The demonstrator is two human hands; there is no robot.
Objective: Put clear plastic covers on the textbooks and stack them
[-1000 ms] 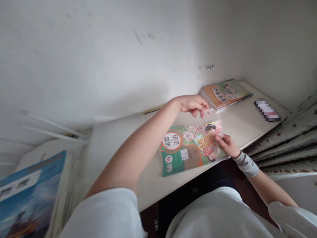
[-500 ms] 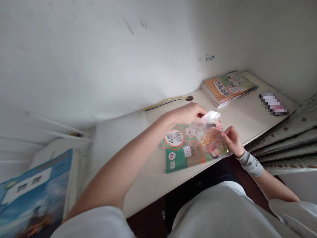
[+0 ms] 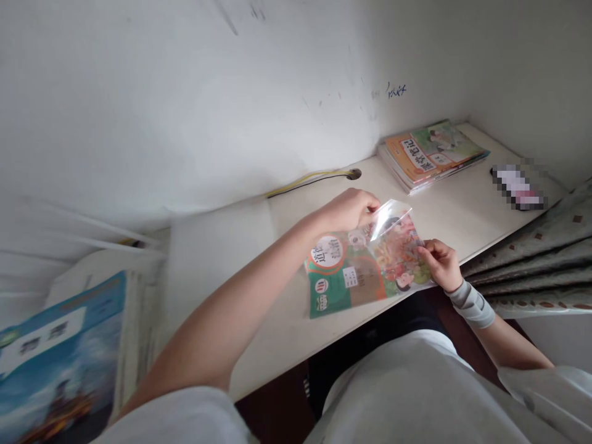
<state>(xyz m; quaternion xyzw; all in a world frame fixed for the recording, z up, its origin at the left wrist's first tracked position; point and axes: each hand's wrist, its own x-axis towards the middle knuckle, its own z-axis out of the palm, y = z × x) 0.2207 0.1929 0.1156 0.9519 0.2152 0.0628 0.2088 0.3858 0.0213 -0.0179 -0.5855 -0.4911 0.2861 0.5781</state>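
Observation:
A green and orange textbook with a flowery picture lies at a slant on the white desk, near its front edge. A clear plastic book cover catches the light along the textbook's far edge, with one corner sticking up. My left hand reaches across the textbook, its fingers closed on the plastic at the far side. At the right end, my right hand pinches the textbook's edge between thumb and fingers; whether plastic is in that pinch too, I cannot tell.
A stack of books stands against the wall at the back right. Beside it lies a blurred-out phone. Cables run into a hole in the desk. A blue book is at the lower left; a curtain hangs on the right.
The shiny plastic corner beside my left hand now shows larger and folded over the textbook's picture. My right hand keeps its pinch at the right end. The view has shifted slightly.

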